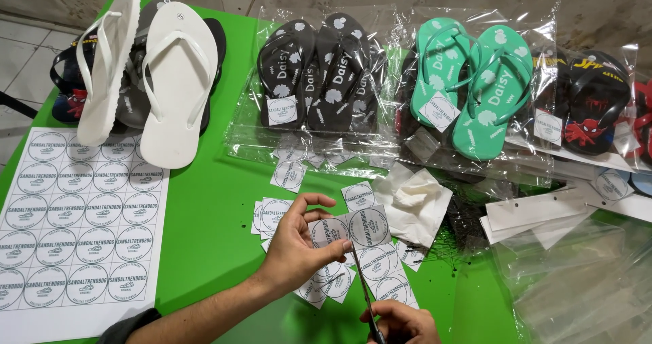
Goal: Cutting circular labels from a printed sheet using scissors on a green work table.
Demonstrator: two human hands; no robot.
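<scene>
My left hand (293, 243) pinches a strip of white paper with round printed labels (370, 227) above the green table (210, 201). My right hand (401, 322) grips a pair of scissors (364, 291), whose blades point up into the strip between two labels. Several cut square labels (273, 215) lie under and around both hands.
A full sheet of round labels (75, 228) lies at the left. White flip-flops (173, 79) sit at the back left, with black (316, 72), green (468, 86) and dark cartoon-print pairs (591, 106) in clear bags along the back. Crumpled tissue (414, 198) and empty bags (584, 283) lie at the right.
</scene>
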